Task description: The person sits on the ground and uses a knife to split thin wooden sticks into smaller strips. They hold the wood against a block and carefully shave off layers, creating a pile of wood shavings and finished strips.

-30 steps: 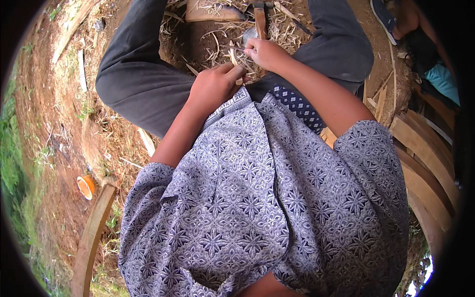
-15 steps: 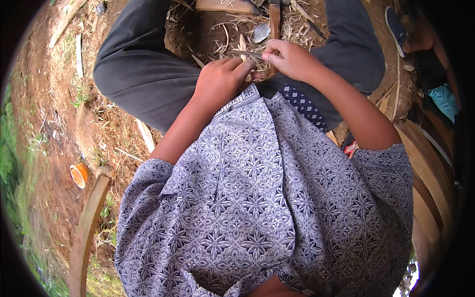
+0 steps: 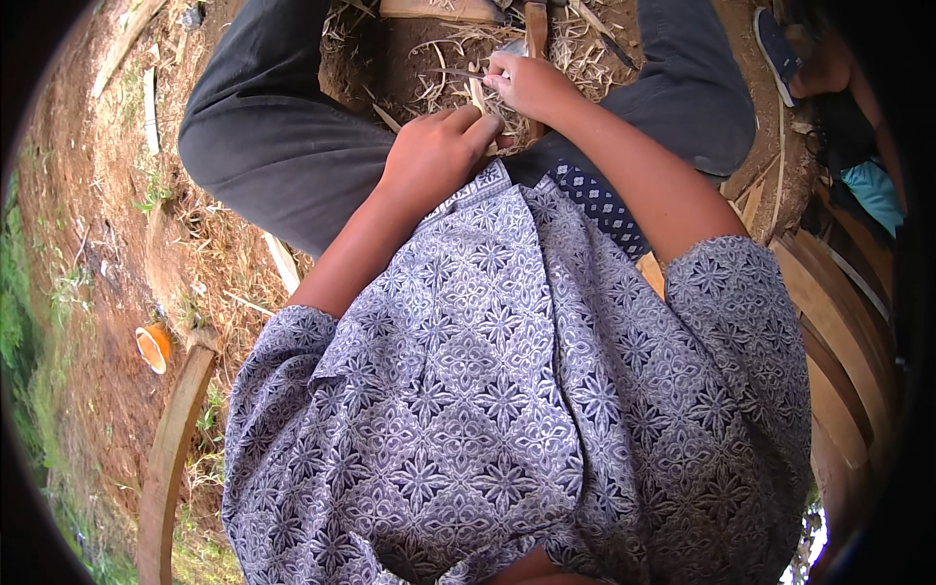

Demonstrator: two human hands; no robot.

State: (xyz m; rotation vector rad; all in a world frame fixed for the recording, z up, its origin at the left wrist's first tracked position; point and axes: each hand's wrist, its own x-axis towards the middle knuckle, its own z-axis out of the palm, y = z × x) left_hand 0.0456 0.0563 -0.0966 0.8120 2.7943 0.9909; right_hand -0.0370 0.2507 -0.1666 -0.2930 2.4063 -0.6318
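Note:
Between my legs, my left hand (image 3: 441, 148) is closed around a pale piece of wood (image 3: 477, 94), whose narrow end sticks out away from me. The lower part of the wood is hidden in the fist. My right hand (image 3: 531, 88) grips a knife (image 3: 454, 72); its handle lies inside the fingers and its thin dark blade points left. The blade crosses at the far end of the wood, and I cannot tell whether they touch. Just past my right hand is a tool with a wooden handle (image 3: 536, 31), its head cut off by the picture's edge.
Pale shavings (image 3: 585, 58) litter the brown soil around my hands. A plank (image 3: 444, 10) lies at the far side. To the right are stacked curved boards (image 3: 843, 322) and another person's shoe (image 3: 777, 54). An orange cup-like thing (image 3: 153, 347) sits on the ground at left, near a wooden post (image 3: 174, 468).
My right hand has moved away from me and slightly left, carrying the knife blade toward the far tip of the wood. The left hand stays nearly in place, still gripping.

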